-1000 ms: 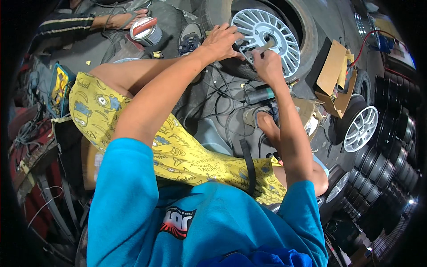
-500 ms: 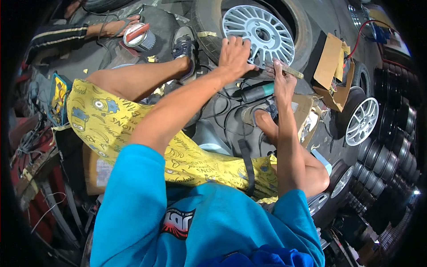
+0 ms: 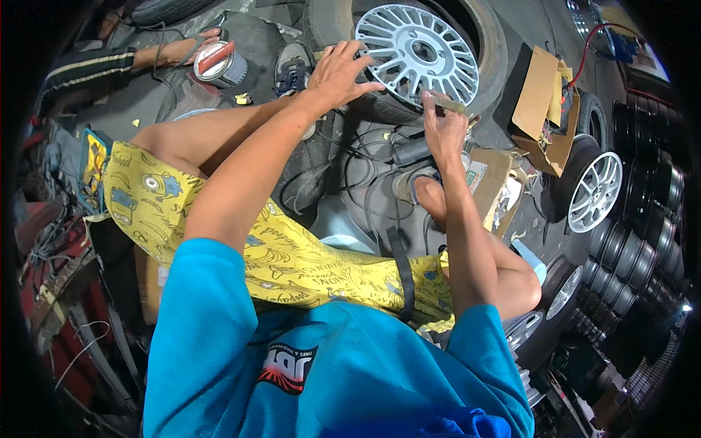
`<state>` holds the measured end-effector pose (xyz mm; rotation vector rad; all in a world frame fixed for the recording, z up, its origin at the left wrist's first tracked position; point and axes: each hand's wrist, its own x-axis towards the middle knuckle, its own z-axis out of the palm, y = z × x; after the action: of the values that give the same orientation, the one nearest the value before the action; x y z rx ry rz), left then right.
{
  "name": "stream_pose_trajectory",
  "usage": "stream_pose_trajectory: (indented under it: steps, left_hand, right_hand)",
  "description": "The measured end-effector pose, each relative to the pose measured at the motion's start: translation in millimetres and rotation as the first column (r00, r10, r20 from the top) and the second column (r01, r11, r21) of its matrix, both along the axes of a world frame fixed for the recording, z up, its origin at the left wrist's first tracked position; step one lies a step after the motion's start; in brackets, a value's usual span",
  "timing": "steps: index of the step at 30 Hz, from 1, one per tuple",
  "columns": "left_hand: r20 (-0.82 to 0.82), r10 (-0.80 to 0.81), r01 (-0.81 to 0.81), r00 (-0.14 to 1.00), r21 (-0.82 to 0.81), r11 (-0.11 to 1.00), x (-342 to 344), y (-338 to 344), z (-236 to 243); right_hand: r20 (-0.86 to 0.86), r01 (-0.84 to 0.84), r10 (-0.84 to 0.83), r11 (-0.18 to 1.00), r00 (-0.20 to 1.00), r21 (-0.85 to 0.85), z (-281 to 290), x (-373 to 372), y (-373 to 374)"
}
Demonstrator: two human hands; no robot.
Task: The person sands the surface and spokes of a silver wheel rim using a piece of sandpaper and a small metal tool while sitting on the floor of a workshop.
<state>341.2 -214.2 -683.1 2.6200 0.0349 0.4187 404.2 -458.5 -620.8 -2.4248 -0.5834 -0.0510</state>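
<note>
A light grey multi-spoke wheel rim (image 3: 416,52) lies on a black tyre (image 3: 328,29) at the top middle. My left hand (image 3: 339,77) is at the rim's left edge, fingers curled against it and thumb stuck out to the right. At the rim's near right edge, my right hand (image 3: 445,135) pinches a flat, thin, greyish-brown strip (image 3: 449,106); its exact kind is unclear. Under my right wrist lies a dark cylindrical power tool (image 3: 411,151), partly covered, with black cords about it.
Left of the tyre, another person's hand (image 3: 179,51) is near a can (image 3: 219,64) with a red spreader on its lid. An open cardboard box (image 3: 540,109) and a white-spoked wheel (image 3: 595,193) stand at right. Stacked dark rims (image 3: 621,255) line the far right.
My left hand has shifted left along the rim's edge, its thumb now farther from the right hand. My right hand has moved slightly left and down, still pinching the strip.
</note>
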Motion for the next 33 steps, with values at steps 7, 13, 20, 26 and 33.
stream_pose_trajectory:
  steps: [7,13,20,26,33]
  left_hand:
    - [0.034,-0.007,0.007,0.999,-0.018,1.000,0.6,1.2,-2.0]
    - [0.007,-0.003,0.004,1.000,-0.047,0.999,1.7,1.6,1.0]
    - [-0.013,-0.003,0.002,1.000,-0.046,0.999,1.6,0.6,1.5]
    - [0.009,-0.003,0.003,1.000,-0.041,0.999,0.9,1.5,1.4]
    - [0.014,0.004,-0.004,1.000,-0.042,0.999,2.2,-0.9,3.4]
  right_hand:
    - [-0.022,-0.234,0.234,0.972,0.972,0.009,7.1,2.9,2.7]
    - [-0.332,-0.151,0.208,0.970,0.920,0.189,25.8,30.5,-9.2]
    - [-0.225,-0.360,0.360,0.932,0.906,0.041,30.2,26.0,-2.6]
    - [-0.112,-0.532,0.521,0.837,0.846,-0.129,33.5,29.5,4.5]
    - [-0.073,-0.220,0.209,0.944,0.975,-0.246,-1.3,37.8,12.6]
